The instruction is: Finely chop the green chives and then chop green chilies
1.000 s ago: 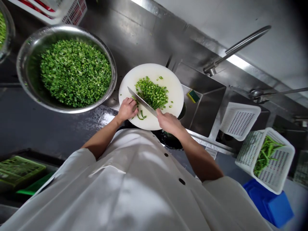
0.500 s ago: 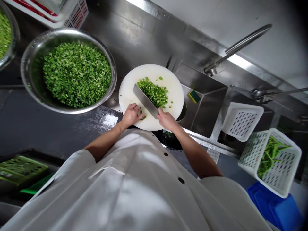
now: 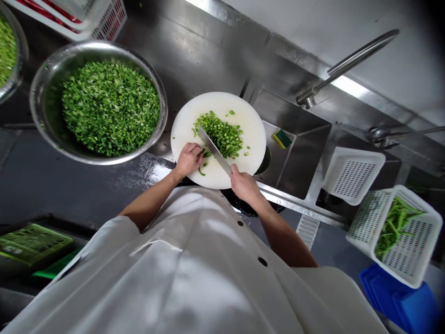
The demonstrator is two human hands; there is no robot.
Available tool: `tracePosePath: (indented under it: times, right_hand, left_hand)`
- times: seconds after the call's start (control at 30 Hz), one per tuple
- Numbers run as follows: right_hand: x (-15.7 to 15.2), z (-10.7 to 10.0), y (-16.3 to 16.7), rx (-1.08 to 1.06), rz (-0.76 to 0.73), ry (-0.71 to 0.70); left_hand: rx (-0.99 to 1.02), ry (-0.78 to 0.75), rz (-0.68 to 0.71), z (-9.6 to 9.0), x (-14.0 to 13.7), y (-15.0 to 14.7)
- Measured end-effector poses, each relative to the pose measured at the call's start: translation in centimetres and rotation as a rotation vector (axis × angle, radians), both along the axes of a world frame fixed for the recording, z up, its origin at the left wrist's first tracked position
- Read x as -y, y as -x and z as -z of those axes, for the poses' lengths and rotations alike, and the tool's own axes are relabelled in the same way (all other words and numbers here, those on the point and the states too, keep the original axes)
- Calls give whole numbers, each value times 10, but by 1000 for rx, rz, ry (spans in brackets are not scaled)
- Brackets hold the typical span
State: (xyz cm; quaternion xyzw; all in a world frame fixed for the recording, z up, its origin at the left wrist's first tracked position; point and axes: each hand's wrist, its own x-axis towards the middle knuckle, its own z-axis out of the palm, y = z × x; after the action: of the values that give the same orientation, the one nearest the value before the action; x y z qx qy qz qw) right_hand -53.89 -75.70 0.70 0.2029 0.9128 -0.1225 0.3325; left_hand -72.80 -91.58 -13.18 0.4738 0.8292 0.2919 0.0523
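Observation:
My right hand [image 3: 244, 186] is wrapped around the handle of a cleaver [image 3: 216, 152], whose blade slants across a round white cutting board [image 3: 184, 111]. Chopped green chili peppers [image 3: 225, 137] lie heaped on the far side of the blade. Left of the blade, my left hand [image 3: 188, 161] rests on the board with fingers curled over a green chili pepper [image 3: 207, 154], its end showing by the fingertips. A curved strip of green chili [image 3: 201, 171] lies near that hand. The fingers hide the rest of the held piece.
A large steel bowl [image 3: 38, 99] of chopped greens stands left. A sink [image 3: 295, 148] with a sponge [image 3: 282, 138] and a faucet [image 3: 347, 65] is on the right. Beyond are a white basket [image 3: 354, 174], another basket [image 3: 427, 222] holding green chilies, and a blue container [image 3: 403, 301].
The cleaver blade has turned from lying flatter to more upright, shifting slightly right. My left fingers have drawn together around the chili beside the blade.

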Motion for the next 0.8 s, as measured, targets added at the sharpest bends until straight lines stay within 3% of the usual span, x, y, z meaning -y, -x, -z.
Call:
tracePosePath:
  times: [0.1,0.2,0.43,0.8]
  right_hand:
    - [9,-8,0,-3,-21,14]
    - [14,-2,9,15,-11,78]
    - [16,4,18,-5,-16,75]
    - [19,6,25,12,-49,114]
  left_hand:
    - [-53,72,-47,-4,6,-3]
    - [-43,130,41,1,5,-4]
    - [5,59,69,7,6,0]
    - [8,95,99,3,10,2]
